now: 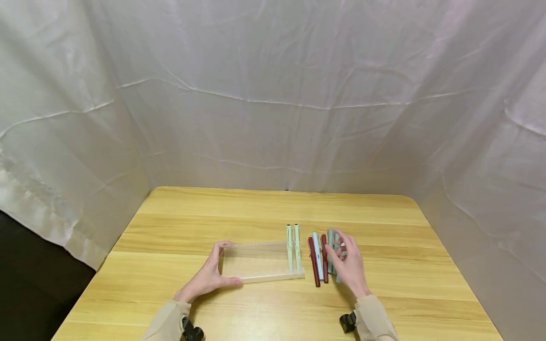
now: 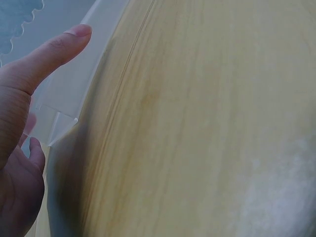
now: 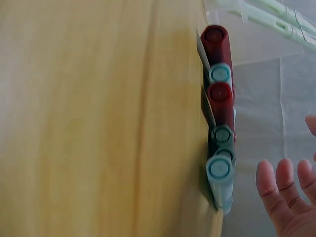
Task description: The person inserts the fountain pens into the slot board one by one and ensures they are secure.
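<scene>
A clear plastic pen rack point(image 1: 256, 260) with a scalloped edge lies on the table. My left hand point(image 1: 206, 274) grips its left end, the thumb point(image 2: 59, 52) along the near side and the fingers at the far side. Two pale green pens, one left point(image 1: 289, 251) and one right point(image 1: 297, 251), lie side by side across the rack's right end. Right of it is a row of loose pens: a dark red pen point(image 1: 314, 265), a light blue pen point(image 1: 317, 255), another dark red pen point(image 1: 325, 260), and grey-green and pale blue ones. My right hand point(image 1: 350, 265) hovers over the row's right end, fingers loosely bent, holding nothing visible.
The wooden table point(image 1: 170, 227) extends around the rack and pens. Pale grey fabric point(image 1: 273, 132) hangs behind and at both sides. A small black device point(image 1: 347, 323) sits at each wrist.
</scene>
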A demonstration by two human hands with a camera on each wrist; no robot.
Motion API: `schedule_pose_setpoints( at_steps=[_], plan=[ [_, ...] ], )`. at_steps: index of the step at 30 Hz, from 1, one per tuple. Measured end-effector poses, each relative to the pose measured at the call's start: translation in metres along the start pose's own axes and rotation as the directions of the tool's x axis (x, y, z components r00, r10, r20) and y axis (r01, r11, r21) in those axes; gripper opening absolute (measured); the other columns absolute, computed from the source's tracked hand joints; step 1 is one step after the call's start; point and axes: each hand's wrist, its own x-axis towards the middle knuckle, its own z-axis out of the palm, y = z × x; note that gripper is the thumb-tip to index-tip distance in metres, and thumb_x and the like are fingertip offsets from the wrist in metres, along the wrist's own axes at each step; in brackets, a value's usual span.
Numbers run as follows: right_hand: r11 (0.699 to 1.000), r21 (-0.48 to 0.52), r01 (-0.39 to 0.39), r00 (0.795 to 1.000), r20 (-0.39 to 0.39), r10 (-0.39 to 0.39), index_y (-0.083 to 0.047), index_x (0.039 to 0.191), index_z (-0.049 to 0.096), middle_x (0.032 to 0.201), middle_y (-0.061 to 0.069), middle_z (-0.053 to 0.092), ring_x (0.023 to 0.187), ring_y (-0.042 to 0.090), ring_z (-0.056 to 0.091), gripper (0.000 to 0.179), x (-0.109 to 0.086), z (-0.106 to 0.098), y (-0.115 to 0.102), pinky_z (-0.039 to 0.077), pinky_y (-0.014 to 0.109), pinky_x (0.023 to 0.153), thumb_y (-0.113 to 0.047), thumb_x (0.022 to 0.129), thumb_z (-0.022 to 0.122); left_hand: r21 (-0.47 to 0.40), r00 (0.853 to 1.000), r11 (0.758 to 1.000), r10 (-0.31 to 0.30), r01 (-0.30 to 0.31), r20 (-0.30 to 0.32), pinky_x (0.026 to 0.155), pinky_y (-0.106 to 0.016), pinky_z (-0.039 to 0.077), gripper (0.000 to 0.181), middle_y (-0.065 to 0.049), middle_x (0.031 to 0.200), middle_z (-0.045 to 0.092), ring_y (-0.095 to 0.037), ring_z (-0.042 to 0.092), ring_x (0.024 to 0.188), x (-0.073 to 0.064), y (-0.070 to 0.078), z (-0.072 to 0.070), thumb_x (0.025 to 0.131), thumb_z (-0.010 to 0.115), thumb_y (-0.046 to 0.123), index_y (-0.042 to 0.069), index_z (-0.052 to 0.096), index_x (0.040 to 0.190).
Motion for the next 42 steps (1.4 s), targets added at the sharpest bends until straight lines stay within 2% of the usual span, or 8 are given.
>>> schedule_pose_setpoints(
  at_steps=[7,13,17,22,24,26,32,42],
  plan=[
    [0.992,-0.025,-0.120,0.992,0.031,0.121,-0.002,0.146,0.046,0.113,0.020,0.054,0.080,0.008,0.051,0.057,0.002,-0.010,0.008,0.051,0.014,0.066,-0.011,0.094,0.068,-0.006,1.000,1.000,0.008,-0.008,0.002,0.126,-0.054,0.012,0.100,-0.011,0.153,0.034,-0.033,0.026,0.150,-0.001,0.000,0.000,0.068,0.094,0.031,0.014,0.031,0.144],
    [0.970,-0.051,-0.239,0.966,0.085,0.243,-0.003,0.150,0.040,0.119,0.021,0.050,0.084,0.011,0.051,0.059,0.003,-0.018,0.015,0.049,0.013,0.066,-0.011,0.097,0.064,0.000,1.000,1.000,0.002,-0.002,0.002,0.126,-0.054,0.011,0.101,-0.012,0.153,0.034,-0.034,0.025,0.151,-0.001,0.001,0.000,0.067,0.094,0.031,0.012,0.031,0.144],
    [0.956,-0.094,-0.276,0.951,0.120,0.286,-0.002,0.151,0.037,0.120,0.022,0.050,0.093,0.022,0.057,0.060,0.004,-0.023,0.020,0.054,0.020,0.076,-0.012,0.097,0.063,-0.002,1.000,1.000,0.000,0.000,0.003,0.126,-0.052,0.011,0.101,-0.013,0.153,0.034,-0.033,0.025,0.151,0.000,0.000,0.000,0.067,0.094,0.030,0.011,0.031,0.143],
    [0.948,-0.143,-0.284,0.938,0.163,0.306,0.000,0.152,0.035,0.120,0.024,0.050,0.107,0.036,0.059,0.062,0.006,-0.027,0.025,0.058,0.045,0.091,-0.012,0.097,0.062,0.004,1.000,1.000,0.007,-0.007,0.001,0.125,-0.052,0.011,0.101,-0.012,0.153,0.035,-0.033,0.025,0.151,-0.001,0.000,0.000,0.068,0.094,0.031,0.011,0.031,0.144],
    [0.948,-0.155,-0.279,0.937,0.171,0.304,0.001,0.152,0.035,0.118,0.023,0.052,0.109,0.037,0.058,0.063,0.007,-0.028,0.028,0.057,0.050,0.094,-0.011,0.097,0.062,0.002,1.000,1.000,0.009,-0.009,0.001,0.125,-0.052,0.011,0.101,-0.012,0.153,0.035,-0.033,0.025,0.151,-0.001,0.000,0.000,0.068,0.094,0.031,0.011,0.031,0.144],
    [0.947,-0.175,-0.271,0.938,0.173,0.300,0.001,0.151,0.036,0.113,0.021,0.054,0.106,0.034,0.058,0.063,0.010,-0.028,0.030,0.056,0.048,0.092,-0.012,0.096,0.064,-0.002,1.000,1.000,0.010,-0.010,0.002,0.125,-0.052,0.011,0.101,-0.012,0.154,0.034,-0.033,0.024,0.151,-0.001,0.000,0.000,0.068,0.094,0.031,0.012,0.031,0.144],
    [0.945,-0.227,-0.234,0.938,0.202,0.281,0.005,0.149,0.037,0.098,0.013,0.059,0.087,0.021,0.055,0.065,0.017,-0.029,0.034,0.050,0.032,0.079,-0.013,0.094,0.066,0.003,1.000,1.000,0.010,-0.010,0.001,0.125,-0.054,0.011,0.101,-0.013,0.154,0.034,-0.035,0.024,0.151,-0.001,0.000,0.000,0.068,0.094,0.032,0.012,0.031,0.144],
    [0.940,-0.282,-0.193,0.927,0.263,0.269,0.010,0.149,0.035,0.089,0.009,0.061,0.076,0.015,0.052,0.068,0.023,-0.032,0.033,0.049,0.031,0.077,-0.015,0.094,0.067,0.014,0.999,0.999,0.036,-0.036,-0.010,0.125,-0.061,0.014,0.100,-0.016,0.152,0.036,-0.041,0.028,0.149,-0.001,-0.002,0.000,0.068,0.094,0.032,0.010,0.032,0.144]
  ],
)
